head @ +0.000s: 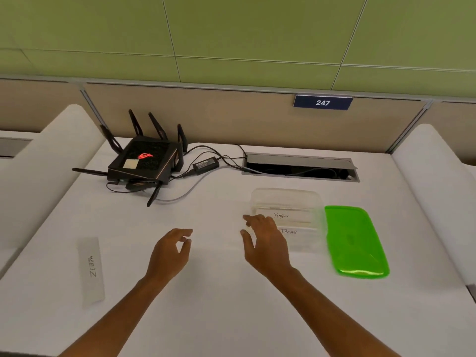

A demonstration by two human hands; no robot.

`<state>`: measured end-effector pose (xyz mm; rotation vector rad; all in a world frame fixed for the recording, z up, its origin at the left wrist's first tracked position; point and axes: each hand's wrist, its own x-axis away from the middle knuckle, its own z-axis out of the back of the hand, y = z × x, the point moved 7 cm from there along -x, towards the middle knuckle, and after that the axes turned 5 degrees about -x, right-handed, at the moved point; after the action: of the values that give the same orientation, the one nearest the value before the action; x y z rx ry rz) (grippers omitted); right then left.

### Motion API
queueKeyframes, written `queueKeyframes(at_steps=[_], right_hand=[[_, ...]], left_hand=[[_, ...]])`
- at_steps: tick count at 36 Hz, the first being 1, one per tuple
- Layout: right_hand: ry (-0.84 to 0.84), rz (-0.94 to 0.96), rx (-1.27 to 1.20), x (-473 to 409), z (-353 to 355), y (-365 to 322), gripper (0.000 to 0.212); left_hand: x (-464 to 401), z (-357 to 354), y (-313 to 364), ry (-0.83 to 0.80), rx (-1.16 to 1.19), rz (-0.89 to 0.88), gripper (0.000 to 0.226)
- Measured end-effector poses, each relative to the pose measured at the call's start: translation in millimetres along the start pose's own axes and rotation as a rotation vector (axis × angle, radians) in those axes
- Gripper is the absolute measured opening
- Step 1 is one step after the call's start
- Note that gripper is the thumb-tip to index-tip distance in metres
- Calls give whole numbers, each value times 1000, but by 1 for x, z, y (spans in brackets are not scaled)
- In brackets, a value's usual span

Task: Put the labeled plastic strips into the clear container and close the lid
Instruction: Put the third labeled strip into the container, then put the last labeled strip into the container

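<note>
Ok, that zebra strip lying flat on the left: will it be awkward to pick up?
Probably a little. The zebra strip looks thin and lies flat on the table, so pinching an edge may take some fingernail work. It seems light, so it will likely slide if nudged. Being long and thin, it may bend when lifted by one end.

"ZEBRA" on loose strip (92, 270); "PENGUIN" on strip in container (281, 215); "247" on blue partition sign (322, 102).

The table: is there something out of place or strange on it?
Nothing is spilled or damaged. One strip, marked ZEBRA, lies alone at the left, far from the clear container that already holds the other strips. The green lid lies beside the container, not on it.
</note>
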<state>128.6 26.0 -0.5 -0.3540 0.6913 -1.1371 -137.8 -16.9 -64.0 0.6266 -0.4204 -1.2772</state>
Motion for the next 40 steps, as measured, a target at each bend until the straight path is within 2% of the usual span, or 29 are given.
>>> queueKeyframes(at_steps=[6, 10, 16, 21, 26, 31, 36, 40], right_hand=[[-310, -97, -203, 35, -86, -56, 41], [-577, -281, -387, 61, -144, -87, 41], [-845, -610, -642, 102, -211, -135, 46], [-1007, -789, -757, 128, -247, -178, 56], [-1055, -916, -824, 137, -269, -199, 63], [-1003, -1058, -907, 137, -285, -208, 71], [-968, -1183, -1020, 136, -299, -218, 68], [-949, -1227, -1106, 130, -304, -233, 57]], left_hand=[[25, 49, -73, 68, -73, 63, 24], [30, 87, -114, 152, -142, 65, 26], [16, 146, -164, 234, -230, 50, 43], [-5, 177, -220, 182, -255, 211, 40], [-21, 180, -255, 42, -251, 327, 52], [-24, 170, -273, -67, -141, 427, 56], [-26, 167, -280, -71, -66, 426, 52], [-29, 170, -281, -64, -60, 407, 49]])
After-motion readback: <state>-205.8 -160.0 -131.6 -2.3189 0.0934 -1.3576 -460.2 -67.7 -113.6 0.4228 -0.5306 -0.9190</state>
